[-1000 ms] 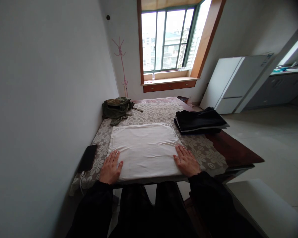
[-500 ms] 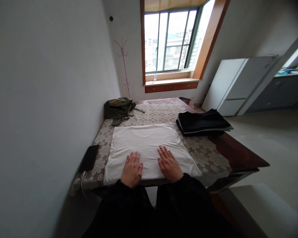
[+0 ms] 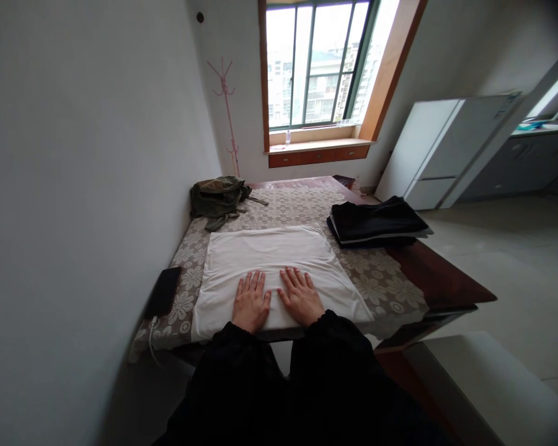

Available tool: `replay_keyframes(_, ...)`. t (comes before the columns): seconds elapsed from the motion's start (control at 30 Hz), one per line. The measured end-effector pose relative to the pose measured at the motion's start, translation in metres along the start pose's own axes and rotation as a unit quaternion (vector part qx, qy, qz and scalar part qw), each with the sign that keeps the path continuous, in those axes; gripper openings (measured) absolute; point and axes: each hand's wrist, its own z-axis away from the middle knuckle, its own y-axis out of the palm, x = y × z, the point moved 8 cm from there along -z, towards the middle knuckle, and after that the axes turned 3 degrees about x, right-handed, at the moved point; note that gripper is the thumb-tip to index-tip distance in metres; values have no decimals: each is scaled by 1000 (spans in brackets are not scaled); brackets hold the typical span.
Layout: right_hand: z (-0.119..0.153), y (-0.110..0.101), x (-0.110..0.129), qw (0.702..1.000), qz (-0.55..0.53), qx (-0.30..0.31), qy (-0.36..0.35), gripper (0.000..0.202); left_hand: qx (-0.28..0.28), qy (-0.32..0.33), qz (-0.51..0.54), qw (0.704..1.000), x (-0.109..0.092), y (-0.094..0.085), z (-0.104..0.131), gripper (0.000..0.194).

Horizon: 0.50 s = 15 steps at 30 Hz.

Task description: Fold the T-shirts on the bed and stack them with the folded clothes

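A white cloth (image 3: pixel 265 244), folded into a broad, roughly square shape with soft wrinkles, lies at the near side of the table. My left hand (image 3: pixel 252 302) rests flat on its front half, fingers stretched out and pointing away from me. Beside it, my right hand (image 3: pixel 302 297) also lies palm down on the cloth, fingers extended. The two thumbs point toward each other with a small gap between them. Neither hand grips anything. Whether this cloth is a garment cannot be made out.
A lace-patterned tablecloth (image 3: pixel 297 204) covers most of the dark red table (image 3: pixel 446 282). Folded dark clothes (image 3: pixel 376 222) are stacked at the right. A green backpack (image 3: pixel 218 197) sits at the back left, and a black phone (image 3: pixel 163 291) with a white cable lies near the left wall.
My right hand has slid left across the white cloth, closer to my left hand. My left hand has shifted slightly. The whole view has moved a little.
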Motion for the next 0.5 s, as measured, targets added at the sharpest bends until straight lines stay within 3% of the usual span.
replay_keyframes(0.5,9,-11,-92,992,82,-21,90,63,-42,-121,-40,991,88,-30,16,63)
